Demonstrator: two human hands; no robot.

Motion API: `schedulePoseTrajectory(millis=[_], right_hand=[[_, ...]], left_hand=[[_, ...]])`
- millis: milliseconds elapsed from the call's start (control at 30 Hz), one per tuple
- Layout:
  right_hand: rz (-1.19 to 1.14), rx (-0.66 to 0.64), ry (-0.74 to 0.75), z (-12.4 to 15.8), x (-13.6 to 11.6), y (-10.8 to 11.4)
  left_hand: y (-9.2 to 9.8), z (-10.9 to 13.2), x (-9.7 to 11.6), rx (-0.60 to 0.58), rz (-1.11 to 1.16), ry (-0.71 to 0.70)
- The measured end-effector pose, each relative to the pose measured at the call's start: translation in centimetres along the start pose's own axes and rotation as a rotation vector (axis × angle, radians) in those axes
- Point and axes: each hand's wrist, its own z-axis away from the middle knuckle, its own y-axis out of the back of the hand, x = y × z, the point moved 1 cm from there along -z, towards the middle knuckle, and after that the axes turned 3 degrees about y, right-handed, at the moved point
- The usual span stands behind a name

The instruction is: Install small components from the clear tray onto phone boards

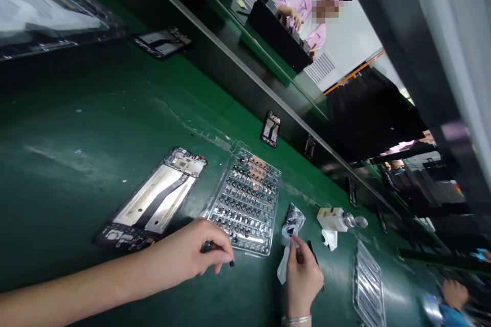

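"Where were the hands?"

"The left hand [184, 253], at seven o'clock, pinched a small black part [207, 247] beside a clear blister tray [245, 204]; the right hand [301, 278], at five, pinched a tiny dark piece [291, 232] by a plastic bag [295, 217]."

"Risk?"

"A slack pinch could drop the part onto the phone frame [151, 199]."

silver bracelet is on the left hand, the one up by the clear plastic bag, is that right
No, the silver bracelet is on the right wrist, not the left, as the head view shows. That right hand is the one up by the clear plastic bag.
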Motion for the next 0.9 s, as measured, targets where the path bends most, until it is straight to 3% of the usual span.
schedulePoseTrajectory(millis=[200, 367, 533, 767, 900], right_hand=[[0.137, -0.043, 0.01, -0.7, -0.9, -1.3], [0.208, -0.109, -0.018, -1.5, -1.3, -1.2], [0.211, -0.122, -0.025, -1.3, -2.6, -0.2], [-0.078, -0.169, -0.116, 0.0, -4.9, 1.3], [-0.519, -0.212, -0.219, 0.7, -6.2, 2.2]], left_hand=[[0.2, 0.0, 0.7, 0.035, -0.042, -0.002], [0.1, 0.1, 1.1, 0.058, -0.061, -0.016], [0.1, 0.3, 1.4, 0.03, 0.072, 0.05], [0.5, 0.0, 1.4, 0.069, 0.18, 0.033], [0.5, 0.1, 1.4, 0.089, 0.184, 0.04]])
